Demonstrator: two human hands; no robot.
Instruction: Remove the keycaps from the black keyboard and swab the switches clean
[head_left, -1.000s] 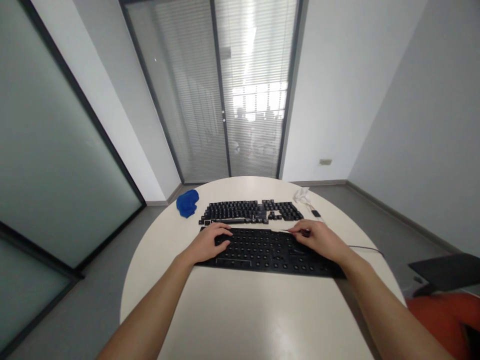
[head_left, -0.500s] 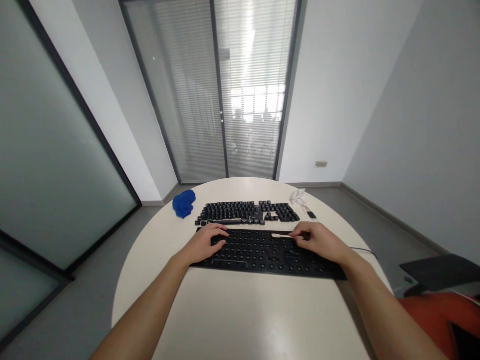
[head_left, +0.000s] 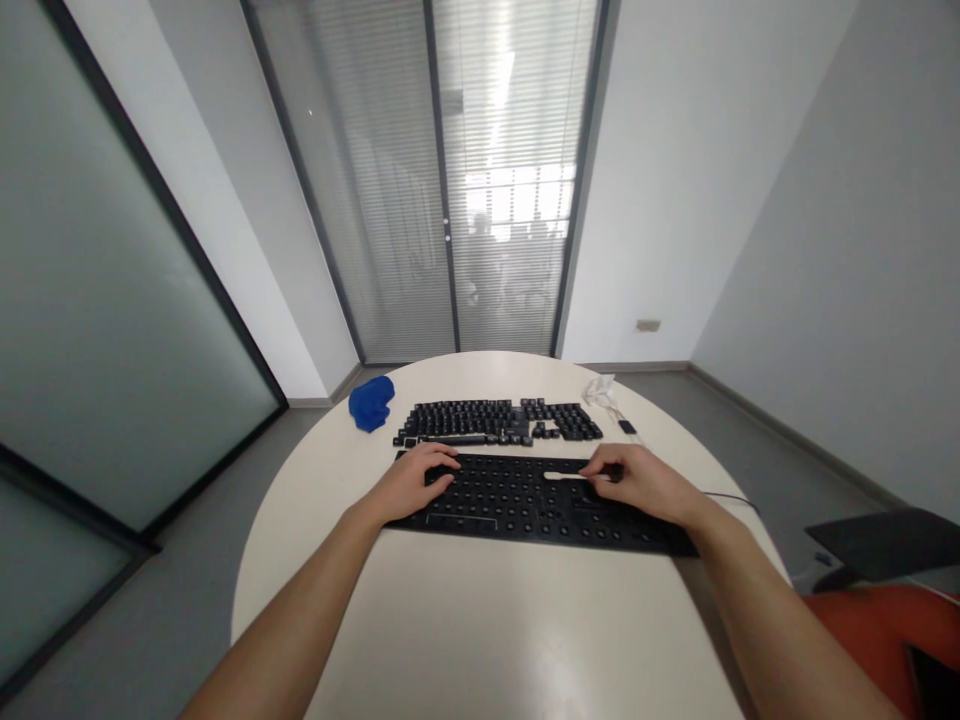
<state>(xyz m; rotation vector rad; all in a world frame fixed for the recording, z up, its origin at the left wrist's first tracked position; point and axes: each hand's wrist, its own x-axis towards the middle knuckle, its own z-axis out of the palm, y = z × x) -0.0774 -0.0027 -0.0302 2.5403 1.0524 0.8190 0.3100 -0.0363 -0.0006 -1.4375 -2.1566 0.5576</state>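
Note:
A black keyboard with its keycaps off lies across the round table. My left hand rests on its left end, fingers apart, holding nothing. Between thumb and fingers, my right hand pinches a cotton swab, whose pale tip points left over the upper rows of the keyboard. Beyond the keyboard, the loose black keycaps are laid out in rows much like a keyboard's own layout.
A crumpled blue cloth lies at the table's far left. At the far right are a crumpled white tissue and a small black object. A cable runs off rightward. An orange chair stands at the lower right.
The swab's tip has shifted very slightly in my right hand's pinch. My left hand stays on the keyboard's left end. The whole view has moved a little.

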